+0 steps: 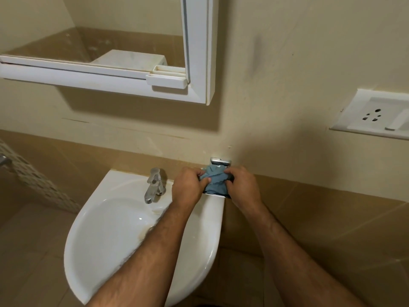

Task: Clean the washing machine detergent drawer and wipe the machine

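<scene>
Hands, left (pixel 188 188) and right (pixel 242 187), grip blue cloth (pixel 214 179) over white sink (pixel 124 222) below mirror (pixel 132 41).

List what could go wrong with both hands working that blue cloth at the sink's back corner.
The drawer sits at the sink rim's right edge, partly past it; pressing with the cloth might tip it to the floor. The left hand and right hand hide most of it, so grip is uncertain. The socket nearby could catch splashes.
</scene>
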